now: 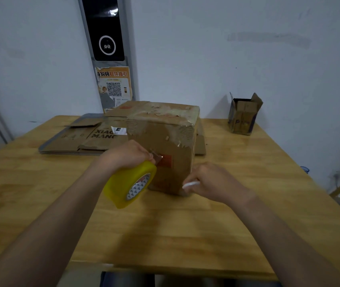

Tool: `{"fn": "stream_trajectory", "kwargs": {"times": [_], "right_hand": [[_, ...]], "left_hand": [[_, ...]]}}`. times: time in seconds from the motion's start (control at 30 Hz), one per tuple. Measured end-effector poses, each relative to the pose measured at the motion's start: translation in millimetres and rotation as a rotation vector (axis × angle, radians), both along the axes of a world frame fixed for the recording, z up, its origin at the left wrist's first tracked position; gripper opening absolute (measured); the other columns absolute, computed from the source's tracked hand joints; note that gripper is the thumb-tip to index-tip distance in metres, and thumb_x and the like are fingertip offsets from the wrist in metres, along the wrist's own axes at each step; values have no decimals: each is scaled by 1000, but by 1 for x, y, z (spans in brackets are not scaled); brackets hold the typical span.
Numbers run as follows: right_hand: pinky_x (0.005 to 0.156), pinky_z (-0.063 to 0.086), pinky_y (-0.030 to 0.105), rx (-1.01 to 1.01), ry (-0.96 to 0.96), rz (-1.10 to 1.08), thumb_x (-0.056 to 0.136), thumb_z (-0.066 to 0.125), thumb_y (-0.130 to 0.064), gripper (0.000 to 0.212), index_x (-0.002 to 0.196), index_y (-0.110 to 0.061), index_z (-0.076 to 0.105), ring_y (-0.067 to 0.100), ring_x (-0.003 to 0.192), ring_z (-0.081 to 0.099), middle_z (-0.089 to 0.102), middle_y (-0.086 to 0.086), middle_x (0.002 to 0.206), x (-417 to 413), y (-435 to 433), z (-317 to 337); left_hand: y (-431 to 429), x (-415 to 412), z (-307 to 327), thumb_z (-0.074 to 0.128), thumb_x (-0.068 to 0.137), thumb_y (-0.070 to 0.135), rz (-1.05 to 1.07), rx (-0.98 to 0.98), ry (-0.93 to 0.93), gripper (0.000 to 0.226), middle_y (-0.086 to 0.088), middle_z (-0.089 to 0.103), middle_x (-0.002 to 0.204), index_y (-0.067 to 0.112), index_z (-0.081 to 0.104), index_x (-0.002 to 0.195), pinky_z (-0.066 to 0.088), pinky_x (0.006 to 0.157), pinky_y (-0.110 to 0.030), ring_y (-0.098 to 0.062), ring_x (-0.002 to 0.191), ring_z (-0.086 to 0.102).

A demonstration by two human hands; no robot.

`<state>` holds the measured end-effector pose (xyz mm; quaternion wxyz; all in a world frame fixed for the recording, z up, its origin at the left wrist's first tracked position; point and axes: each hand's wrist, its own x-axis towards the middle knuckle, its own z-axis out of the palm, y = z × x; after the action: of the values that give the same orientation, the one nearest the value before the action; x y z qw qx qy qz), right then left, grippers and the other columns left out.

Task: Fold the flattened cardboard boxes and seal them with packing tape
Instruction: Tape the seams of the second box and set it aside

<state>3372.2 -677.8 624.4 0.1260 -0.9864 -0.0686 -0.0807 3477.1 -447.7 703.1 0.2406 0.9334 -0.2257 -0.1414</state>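
My left hand (127, 154) gripped the yellow tape roll (130, 184) against the front face of the folded cardboard box (165, 139), which stood upright on the table (185, 224). My right hand (209, 181), at the box's lower corner, curled round a thin white tool (190, 184), possibly a cutter. Flattened cardboard (82, 137) lay behind.

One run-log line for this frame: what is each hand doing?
step: taping | left hand: grips tape roll at box front | right hand: holds thin white item beside box

Worn cardboard box (165, 139), smooth wooden table (165, 235).
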Motion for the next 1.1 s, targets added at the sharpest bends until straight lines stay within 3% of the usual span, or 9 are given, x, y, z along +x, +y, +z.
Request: {"fn": "stream_trajectory", "kwargs": {"times": [0.13,0.27,0.37,0.5,0.57,0.67,0.73,0.87,1.1], "right_hand": [[73,45,31,-117,130,-121,93,69,-48,18,103,-37,79,19,102,64,70,-8,101,-9,-10,-34],[81,54,35,-70,194,-160,96,65,-26,15,104,-27,78,28,104,64,67,0,101,-17,-13,-61],[89,54,39,-77,205,-193,95,58,-15,27,110,-25,78,33,110,63,69,8,114,-16,-17,-58],[82,50,39,69,-265,-202,101,51,-17,27,116,-10,72,32,99,63,66,11,107,-1,-23,-11],[84,46,32,222,-543,-120,102,48,-11,38,136,-15,64,22,103,58,62,8,117,7,-19,18],[112,22,13,323,-599,-26,108,43,-32,48,154,-22,44,10,138,39,46,-3,150,34,-14,46],[116,13,12,336,-536,-7,108,42,-45,50,154,-27,44,10,143,30,42,-9,157,55,-9,51],[108,38,46,405,-621,-43,99,58,-49,38,131,-29,67,17,127,37,63,-12,135,80,1,38],[103,44,47,340,-741,-149,65,77,-71,79,127,-26,59,21,121,42,60,-10,131,86,14,20]], "left_hand": [[-4,-8,-12,56,104,35,20,-60,27,26,0,68,118,28,80,107,44,82,-27,-17,102,59],[-8,-15,-22,55,104,35,36,-144,17,26,7,69,104,30,80,102,44,70,-22,-6,88,60],[-9,-17,-27,55,103,37,54,-176,0,26,8,72,105,32,81,99,47,76,-26,-12,91,63],[-8,-15,-28,57,102,38,84,-242,-35,26,13,72,105,36,81,94,52,91,-33,-11,94,66],[-9,-14,-27,57,101,39,117,-311,-50,26,14,70,102,39,80,88,52,91,-34,-4,89,61],[-9,-13,-27,57,101,42,190,-392,-85,23,7,71,106,38,78,91,51,94,-38,-12,92,63],[-9,-13,-29,56,101,45,216,-401,-90,27,1,71,122,32,77,110,50,101,-44,-21,107,63],[-6,-10,-31,57,100,47,242,-411,-67,28,1,70,124,32,76,114,50,102,-47,-22,108,63],[-2,-2,-37,58,99,47,262,-458,-68,22,2,71,126,37,77,103,49,104,-48,-23,113,63]]}}
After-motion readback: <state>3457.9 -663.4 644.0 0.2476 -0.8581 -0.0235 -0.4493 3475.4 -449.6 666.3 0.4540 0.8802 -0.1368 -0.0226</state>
